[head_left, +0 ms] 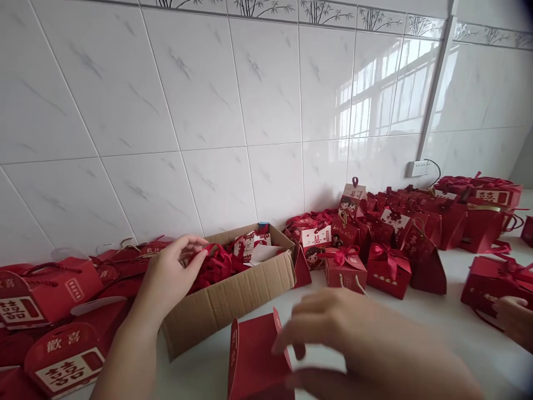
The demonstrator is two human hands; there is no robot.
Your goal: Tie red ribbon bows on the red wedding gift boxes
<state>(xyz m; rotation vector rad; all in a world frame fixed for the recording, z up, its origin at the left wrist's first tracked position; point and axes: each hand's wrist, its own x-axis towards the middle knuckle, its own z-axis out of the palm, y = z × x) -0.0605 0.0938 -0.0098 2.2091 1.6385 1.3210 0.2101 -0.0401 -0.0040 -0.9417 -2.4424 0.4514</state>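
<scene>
My left hand reaches over the near left corner of an open cardboard box. Its fingertips pinch a red fabric pouch lying inside. My right hand, blurred by motion, is low in the middle. Its fingers curl over the top edge of an open red paper gift box that stands on the white counter. The cardboard box also holds small red-and-white packets.
Flat red gift boxes with white labels are piled at the left. Several assembled red boxes with ribbons crowd the counter along the tiled wall to the right. Another person's hand rests by a red box at the right edge. A wall socket sits behind.
</scene>
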